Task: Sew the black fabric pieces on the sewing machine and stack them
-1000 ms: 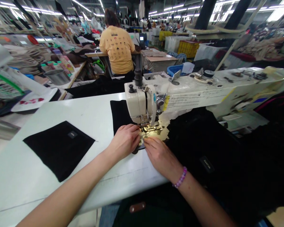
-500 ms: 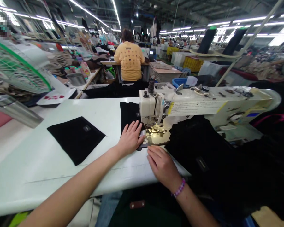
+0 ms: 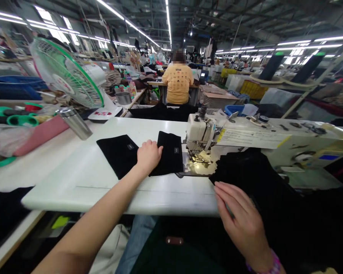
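My left hand [image 3: 149, 156] lies palm down between two black fabric pieces, covering an edge of each. Its fingers bend, with the thumb apart and nothing visibly gripped. The left-hand piece [image 3: 116, 154] carries a small label and lies at a slant. The other labelled piece [image 3: 169, 161] rests flat just left of the sewing machine [image 3: 201, 131], whose needle area is lit. My right hand [image 3: 241, 217] is near the table's front edge, fingers stretched out and thumb apart. Its fingertips are beside a corner of the large black cloth [image 3: 251, 171]; contact is unclear.
A white sewing table [image 3: 168, 194] spreads in front of me. On the left stand a steel bottle [image 3: 76, 123], a green-rimmed fan [image 3: 71, 76] and green-handled scissors [image 3: 23, 120]. Thread cones [image 3: 271, 66] rise behind the machine. A person in a yellow shirt [image 3: 177, 84] sits ahead.
The view has turned left. My left hand has left the machine's presser area, moving left and uncovering the nearer piece's label. My right hand has moved right, toward the large black cloth.
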Available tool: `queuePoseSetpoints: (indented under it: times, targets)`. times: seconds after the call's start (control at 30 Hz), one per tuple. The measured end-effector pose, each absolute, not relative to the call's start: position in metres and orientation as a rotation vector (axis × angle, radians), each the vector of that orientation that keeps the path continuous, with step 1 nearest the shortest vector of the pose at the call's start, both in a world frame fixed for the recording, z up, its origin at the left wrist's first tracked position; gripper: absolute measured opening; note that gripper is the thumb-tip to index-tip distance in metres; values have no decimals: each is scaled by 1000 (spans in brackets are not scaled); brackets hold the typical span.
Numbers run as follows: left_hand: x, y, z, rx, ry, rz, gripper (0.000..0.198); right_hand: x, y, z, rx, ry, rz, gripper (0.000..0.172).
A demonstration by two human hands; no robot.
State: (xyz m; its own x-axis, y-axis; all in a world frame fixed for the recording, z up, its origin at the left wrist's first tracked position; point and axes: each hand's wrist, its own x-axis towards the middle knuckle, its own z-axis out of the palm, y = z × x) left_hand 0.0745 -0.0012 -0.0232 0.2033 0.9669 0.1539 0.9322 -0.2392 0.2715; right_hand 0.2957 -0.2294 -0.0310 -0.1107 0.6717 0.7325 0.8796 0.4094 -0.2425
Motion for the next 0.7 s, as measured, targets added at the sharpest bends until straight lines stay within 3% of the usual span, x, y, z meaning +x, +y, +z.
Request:
queuePoseSetpoints:
  times: [0.2,0.37,0.53,0.7]
  targets:
    - [80,39,-37,2009,1981,616,23,298,-237,-29,-1300,-1917,-399,20]
    - [48,38,-26,1823,2024,1014,19,307,-235,-33,-1211,-1993,-485,24]
    - [-21,35,-6,1577,2222,1258,29,304,-227,-27,-1191,-2027,-461,27]
    - [-52,5,-6,1531,2397,1082,42,305,-226,-30,-1167,-2032,-428,27]
